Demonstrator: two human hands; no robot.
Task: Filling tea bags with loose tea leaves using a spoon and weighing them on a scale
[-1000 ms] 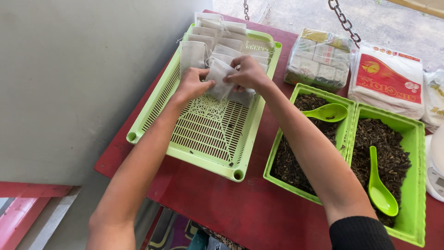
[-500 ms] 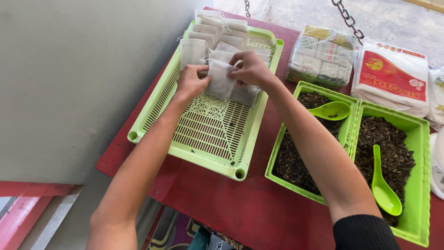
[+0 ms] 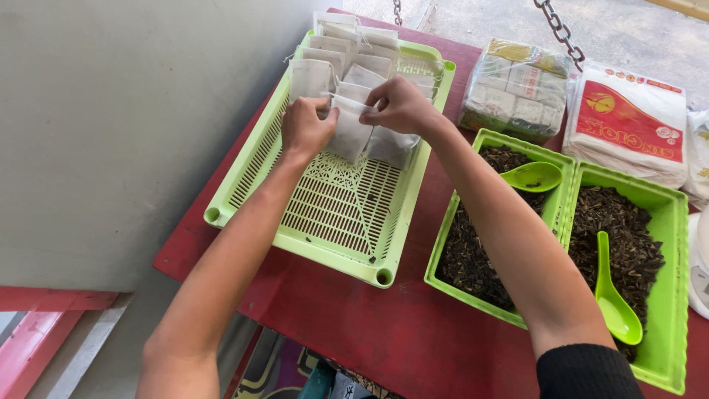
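Both hands work over a light green slotted tray (image 3: 325, 229) on a red table. My left hand (image 3: 304, 127) and my right hand (image 3: 401, 107) together pinch the top of a small white cloth pouch (image 3: 348, 134), which stands against a row of similar filled pouches (image 3: 347, 52) lined up at the tray's far end. The near half of the tray is bare grating.
To the right stand two green bins of dark dried leaves (image 3: 473, 244) (image 3: 617, 222), each with a green spoon (image 3: 533, 177) (image 3: 614, 307). Behind them lie a clear-wrapped pack (image 3: 517, 89) and a white and red bag (image 3: 628, 122). A grey wall runs along the left; a chain (image 3: 561, 33) hangs at the back.
Both hands have stayed on the pouch at the row's near edge, shifting it slightly and pressing it in against the other pouches. Nothing else has moved.
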